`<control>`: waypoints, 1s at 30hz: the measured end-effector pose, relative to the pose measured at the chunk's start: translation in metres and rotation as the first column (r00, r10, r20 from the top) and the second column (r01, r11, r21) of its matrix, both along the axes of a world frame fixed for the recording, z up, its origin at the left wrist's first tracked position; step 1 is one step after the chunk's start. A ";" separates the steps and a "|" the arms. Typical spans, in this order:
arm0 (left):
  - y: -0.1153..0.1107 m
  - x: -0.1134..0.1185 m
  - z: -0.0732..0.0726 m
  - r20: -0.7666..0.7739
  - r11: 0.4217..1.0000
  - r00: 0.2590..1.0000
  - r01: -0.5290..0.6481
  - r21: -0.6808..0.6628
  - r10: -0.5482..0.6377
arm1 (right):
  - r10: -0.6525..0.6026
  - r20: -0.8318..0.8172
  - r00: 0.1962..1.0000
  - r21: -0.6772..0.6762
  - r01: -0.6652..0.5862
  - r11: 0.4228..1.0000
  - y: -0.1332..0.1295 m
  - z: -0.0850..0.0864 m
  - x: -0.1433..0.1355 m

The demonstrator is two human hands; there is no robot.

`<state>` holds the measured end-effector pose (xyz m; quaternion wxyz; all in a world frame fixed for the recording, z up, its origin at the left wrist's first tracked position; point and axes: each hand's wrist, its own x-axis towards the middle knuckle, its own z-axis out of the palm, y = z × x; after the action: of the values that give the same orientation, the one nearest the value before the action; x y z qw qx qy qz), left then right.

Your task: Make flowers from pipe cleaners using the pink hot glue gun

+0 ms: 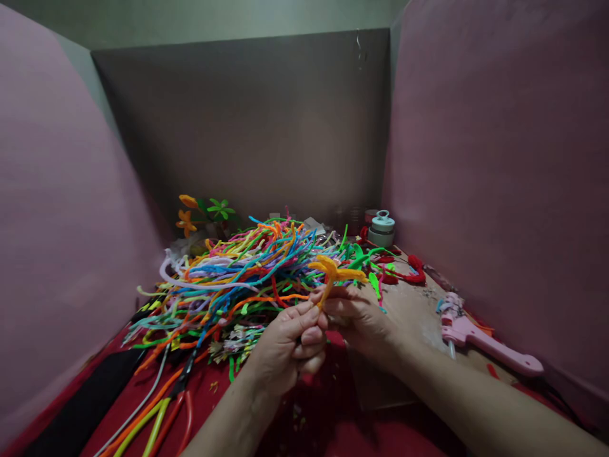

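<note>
Orange fuzzy flower (333, 271), stem pinched upright between both hands.
Left hand (291, 339) grips the stem low; right hand (365, 322) closes in under the petals, apparently to steady them. Petals look plump and splayed; pipe-cleaner pile (228, 273) at nine o'clock, pink glue gun (495, 348) at four.

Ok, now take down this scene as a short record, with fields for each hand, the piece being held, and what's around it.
left hand: fingers pinching the stem of the orange fuzzy piece
left hand point
right hand: fingers at the same piece, from the right
held piece: orange fuzzy piece, arms spread at the top
beyond the hands, leftward: heap of multicoloured fuzzy stems
back left: orange flower, green flower
far right: pink glue gun
back right: pale green container
</note>
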<state>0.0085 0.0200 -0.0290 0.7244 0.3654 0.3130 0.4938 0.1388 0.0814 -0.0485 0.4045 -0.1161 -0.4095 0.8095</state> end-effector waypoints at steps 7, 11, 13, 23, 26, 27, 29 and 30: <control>0.002 0.002 -0.003 -0.560 0.928 0.760 -0.153 0.340 0.330 | -0.209 0.051 0.977 -0.001 0.209 0.978 -0.002 -0.003 -0.003; 0.003 0.003 -0.019 -0.611 0.609 0.182 0.072 0.790 0.771 | -0.305 0.097 0.947 0.011 0.306 0.952 -0.004 -0.005 -0.005; 0.004 0.002 -0.025 -0.566 0.554 0.002 0.203 0.807 0.824 | -0.301 0.121 0.946 0.033 0.299 0.954 -0.005 -0.005 -0.006; 0.003 0.003 -0.015 -0.595 0.628 0.254 -0.067 0.775 0.762 | -0.270 0.093 0.958 0.354 0.222 0.909 -0.012 0.010 -0.001; 0.001 0.006 -0.008 -0.593 0.735 0.465 -0.224 0.639 0.657 | -0.268 0.077 0.960 0.369 0.222 0.903 -0.013 0.007 -0.002; 0.001 0.007 -0.006 -0.571 0.778 0.552 -0.273 0.566 0.608 | -0.271 0.072 0.960 0.361 0.228 0.904 -0.012 0.005 -0.002; 0.000 0.009 -0.002 -0.487 0.856 0.714 -0.334 0.395 0.503 | -0.282 0.068 0.957 0.320 0.247 0.915 -0.010 0.000 -0.003; 0.000 0.009 -0.001 -0.432 0.887 0.782 -0.337 0.315 0.450 | -0.284 0.072 0.956 0.292 0.252 0.923 -0.009 -0.002 -0.004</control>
<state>0.0176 0.0198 -0.0298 0.4549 0.4829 0.5003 0.5564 0.1351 0.0728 -0.0507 0.5002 -0.1582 -0.5220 0.6725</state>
